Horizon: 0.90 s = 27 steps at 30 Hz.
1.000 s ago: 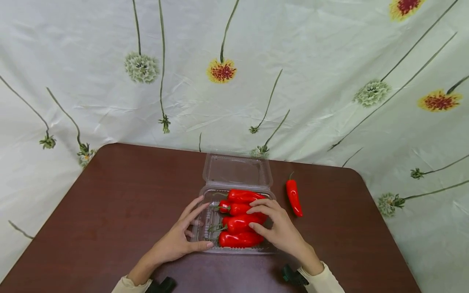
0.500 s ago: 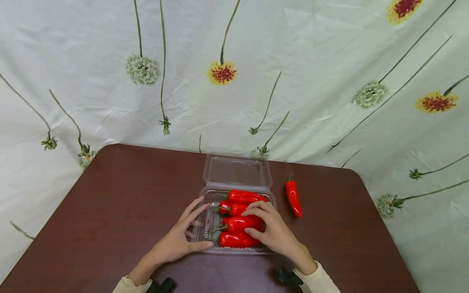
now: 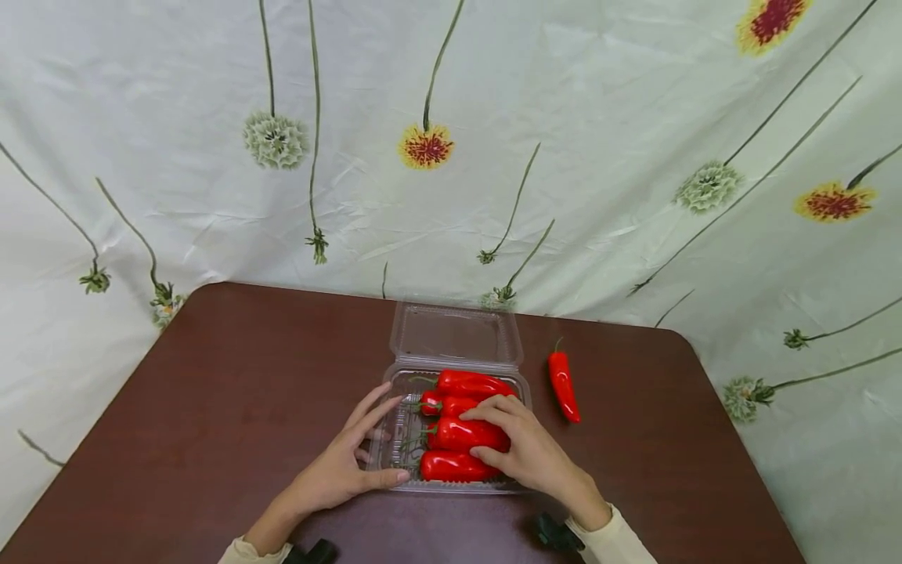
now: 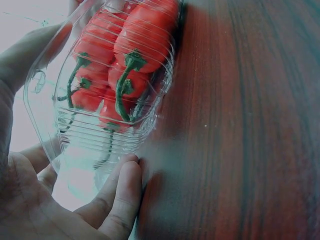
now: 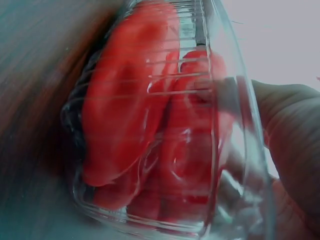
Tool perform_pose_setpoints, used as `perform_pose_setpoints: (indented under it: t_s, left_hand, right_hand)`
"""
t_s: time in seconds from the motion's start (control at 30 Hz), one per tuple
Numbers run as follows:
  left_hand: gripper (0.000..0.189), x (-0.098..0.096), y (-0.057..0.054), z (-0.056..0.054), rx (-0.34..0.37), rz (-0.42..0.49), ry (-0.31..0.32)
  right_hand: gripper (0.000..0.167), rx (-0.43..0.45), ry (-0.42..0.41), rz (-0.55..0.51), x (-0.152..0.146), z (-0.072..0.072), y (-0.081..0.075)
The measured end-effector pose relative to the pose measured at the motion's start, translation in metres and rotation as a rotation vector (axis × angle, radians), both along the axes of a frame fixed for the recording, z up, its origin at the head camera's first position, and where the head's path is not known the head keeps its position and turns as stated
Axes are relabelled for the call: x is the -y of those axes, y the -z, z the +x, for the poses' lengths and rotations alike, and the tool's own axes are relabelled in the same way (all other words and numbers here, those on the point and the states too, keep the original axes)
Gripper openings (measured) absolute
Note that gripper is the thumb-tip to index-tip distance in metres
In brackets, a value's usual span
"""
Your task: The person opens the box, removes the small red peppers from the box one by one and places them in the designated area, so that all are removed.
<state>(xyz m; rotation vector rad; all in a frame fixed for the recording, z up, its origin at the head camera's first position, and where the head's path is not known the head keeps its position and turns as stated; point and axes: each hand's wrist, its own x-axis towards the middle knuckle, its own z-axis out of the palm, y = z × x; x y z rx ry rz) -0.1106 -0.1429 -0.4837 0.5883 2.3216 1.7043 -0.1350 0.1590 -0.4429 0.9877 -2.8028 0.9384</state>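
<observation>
Several glossy red peppers (image 3: 458, 466) with green stems lie side by side in a clear plastic clamshell box (image 3: 403, 427), piled in more than one layer. My right hand (image 3: 539, 458) reaches over the box's right side and grips one red pepper (image 3: 461, 433) near the front, its thumb and fingers on either side. Around the box's left edge, my left hand (image 3: 338, 462) is spread with fairly straight fingers, the thumb near the front corner. In the left wrist view, clear wall ridges (image 4: 102, 127) show the stems; the right wrist view shows red pepper bodies (image 5: 130, 95) through plastic.
The box's lid (image 3: 454, 333) is folded back toward the far table edge. One loose red pepper (image 3: 563, 388) lies right of the box on the dark brown table (image 3: 268, 376). A flower-print cloth (image 3: 493, 102) hangs behind the table.
My right hand has shifted left and closed its fingers and thumb about a front pepper. My left hand stays at the box's left edge. The head view has tilted slightly.
</observation>
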Motion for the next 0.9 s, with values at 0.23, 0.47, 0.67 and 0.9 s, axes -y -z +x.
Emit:
perform_pose_setpoints:
  t_s: [0.23, 0.47, 0.67, 0.9]
  left_hand:
    - [0.088, 0.0012, 0.0, 0.0001, -0.001, 0.019, 0.015]
    - [0.09, 0.0017, 0.0014, 0.0021, 0.015, 0.003, -0.003]
    - [0.089, 0.0016, 0.0024, 0.0024, 0.004, 0.008, -0.001]
    - [0.09, 0.0016, 0.003, 0.0017, 0.013, 0.002, -0.002]
  right_hand:
    - [0.047, 0.001, -0.022, 0.011, -0.002, -0.0005, 0.0009]
    - [0.047, -0.006, -0.052, -0.012, -0.0049, 0.0007, 0.0014]
    - [0.048, 0.012, -0.08, -0.075, -0.0058, 0.0002, -0.0006]
    - [0.052, 0.028, -0.074, -0.082, -0.0062, -0.0001, -0.0025]
